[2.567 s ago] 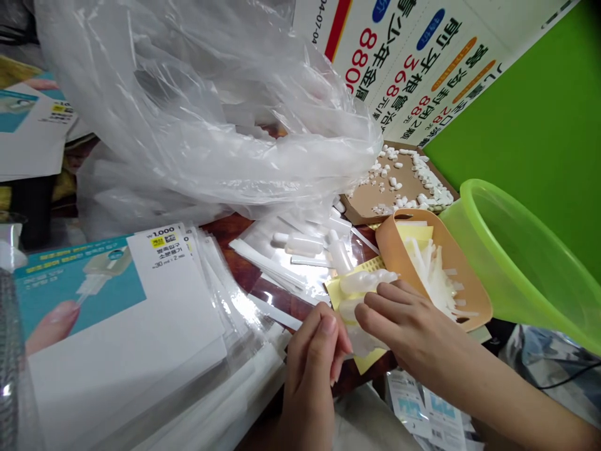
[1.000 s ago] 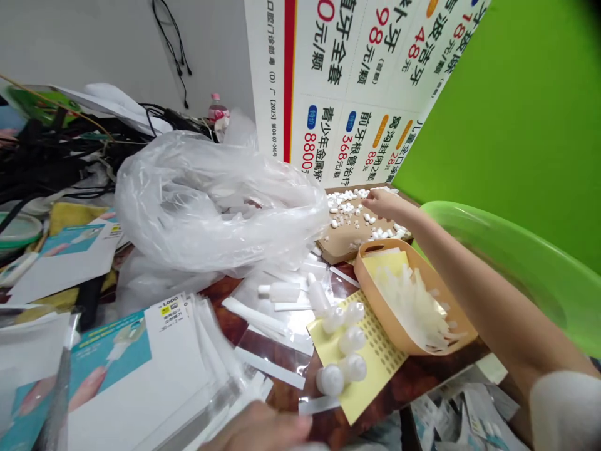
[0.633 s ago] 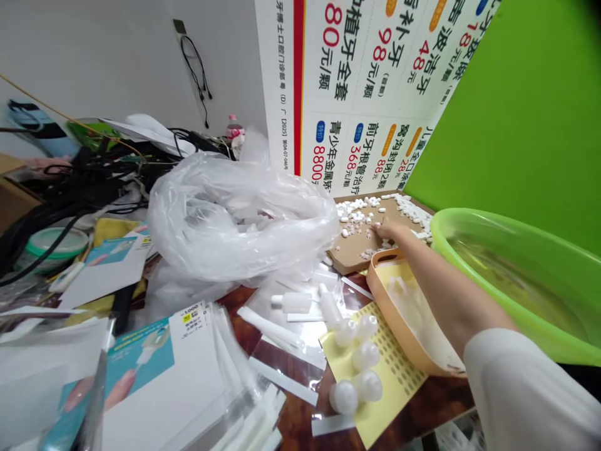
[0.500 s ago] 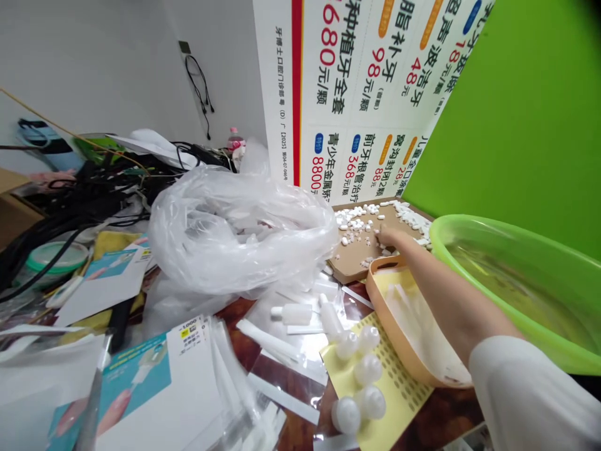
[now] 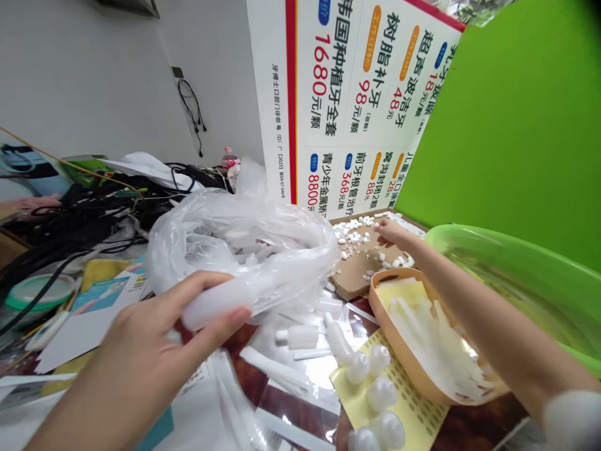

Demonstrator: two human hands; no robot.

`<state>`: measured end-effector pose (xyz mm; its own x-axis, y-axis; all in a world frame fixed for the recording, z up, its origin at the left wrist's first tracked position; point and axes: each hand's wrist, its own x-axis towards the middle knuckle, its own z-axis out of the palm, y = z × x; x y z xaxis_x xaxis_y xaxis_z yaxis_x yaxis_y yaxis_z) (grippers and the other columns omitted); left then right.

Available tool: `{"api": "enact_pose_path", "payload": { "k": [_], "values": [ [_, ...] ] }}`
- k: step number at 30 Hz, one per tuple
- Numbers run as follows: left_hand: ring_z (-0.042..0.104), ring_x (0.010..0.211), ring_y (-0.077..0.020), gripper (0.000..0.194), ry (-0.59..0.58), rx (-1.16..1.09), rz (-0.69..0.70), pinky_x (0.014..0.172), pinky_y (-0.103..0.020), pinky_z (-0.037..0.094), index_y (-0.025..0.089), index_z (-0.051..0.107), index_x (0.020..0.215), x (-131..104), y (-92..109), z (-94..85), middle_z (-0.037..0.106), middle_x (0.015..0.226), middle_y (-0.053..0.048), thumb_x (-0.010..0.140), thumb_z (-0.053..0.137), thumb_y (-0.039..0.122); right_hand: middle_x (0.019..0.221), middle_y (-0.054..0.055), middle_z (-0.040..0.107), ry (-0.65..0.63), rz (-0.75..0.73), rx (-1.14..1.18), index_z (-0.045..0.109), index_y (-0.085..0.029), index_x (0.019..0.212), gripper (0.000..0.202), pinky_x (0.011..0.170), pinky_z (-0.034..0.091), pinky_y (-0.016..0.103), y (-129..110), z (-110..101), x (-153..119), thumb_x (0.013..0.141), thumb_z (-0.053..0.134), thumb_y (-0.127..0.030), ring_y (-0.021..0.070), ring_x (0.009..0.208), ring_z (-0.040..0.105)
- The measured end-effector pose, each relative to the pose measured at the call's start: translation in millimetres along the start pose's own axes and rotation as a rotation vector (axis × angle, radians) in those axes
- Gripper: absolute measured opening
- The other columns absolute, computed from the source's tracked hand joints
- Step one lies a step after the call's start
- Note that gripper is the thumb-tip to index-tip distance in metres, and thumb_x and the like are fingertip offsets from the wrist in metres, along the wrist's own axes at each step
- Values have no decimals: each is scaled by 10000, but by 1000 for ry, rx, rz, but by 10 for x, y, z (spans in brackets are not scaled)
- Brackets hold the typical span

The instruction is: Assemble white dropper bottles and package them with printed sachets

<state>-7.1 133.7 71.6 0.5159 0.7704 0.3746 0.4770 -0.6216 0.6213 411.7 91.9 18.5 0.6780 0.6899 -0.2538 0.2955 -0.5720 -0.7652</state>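
Left hand entered view pinching a bottle, joining the work; right hand hung near white pieces, grip unclear.

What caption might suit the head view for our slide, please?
Left hand holding a translucent bottle, right hand over a cardboard tray of small white pieces.

Left hand partly hides the held bottle. Right hand: grip contents too small to tell. White sleeve: blurred, cut by right edge. Green tub: cut by same edge. Yellow sheet and 1 capped bottle: cut by bottom edge.
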Motion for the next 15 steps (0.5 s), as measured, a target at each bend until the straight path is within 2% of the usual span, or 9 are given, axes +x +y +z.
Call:
{"api": "enact_pose_path", "payload": {
  "k": [3, 5, 7, 8, 9, 12, 15],
  "values": [
    [566, 445, -157, 389, -94, 99, -24, 477, -213, 457, 259, 692, 960, 54, -27, 25, 667, 565, 75, 815, 563, 596, 995, 42, 645, -133, -105, 243, 605, -145, 1065, 224, 717, 562, 319, -148, -112, -378, 962, 566, -340, 143, 808, 639],
    [578, 457, -182, 448, -78, 124, -41, 492, -245, 471, 264, 679, 1075, 65, -58, 39, 677, 586, 49, 834, 543, 616, 890, 25, 628, -222, -205, 374, 593, -170, 924, 141, 687, 542, 252, -194, -143, -762, 960, 563, -302, 98, 713, 601],
    [573, 458, -188, 489, -58, 111, -51, 511, -256, 477, 281, 650, 1162, 64, -75, 52, 649, 556, 55, 831, 553, 626, 891, 9, 622, -293, -294, 457, 583, -206, 933, 166, 650, 527, 224, -203, -85, -1174, 937, 597, -371, 83, 675, 575],
    [581, 473, -186, 490, -74, 81, -45, 523, -255, 481, 289, 644, 1171, 60, -72, 59, 656, 573, 56, 825, 566, 627, 879, 6, 624, -350, -327, 495, 583, -208, 930, 205, 638, 522, 216, -203, -17, -1361, 914, 628, -408, 78, 658, 567],
    [600, 503, -183, 471, -104, 38, -41, 537, -251, 486, 293, 647, 1153, 53, -58, 64, 682, 622, 51, 823, 579, 622, 871, 9, 622, -471, -342, 569, 590, -198, 944, 223, 641, 515, 205, -203, 75, -1523, 893, 663, -402, 75, 669, 570],
    [659, 645, -184, 379, -223, -125, -44, 568, -231, 505, 277, 666, 1068, 19, 38, 76, 741, 815, 30, 837, 609, 573, 840, -11, 605, -738, -243, 702, 570, -183, 928, 224, 572, 451, 166, -225, 429, -1840, 872, 706, -353, 42, 597, 535],
    [662, 708, -184, 308, -296, -252, -46, 568, -214, 517, 255, 683, 1022, -29, 155, 86, 742, 849, 26, 851, 636, 506, 776, -42, 548, -823, -164, 774, 535, -184, 894, 217, 509, 358, 153, -265, 739, -2007, 897, 675, -351, 22, 520, 455]
  ]
}}
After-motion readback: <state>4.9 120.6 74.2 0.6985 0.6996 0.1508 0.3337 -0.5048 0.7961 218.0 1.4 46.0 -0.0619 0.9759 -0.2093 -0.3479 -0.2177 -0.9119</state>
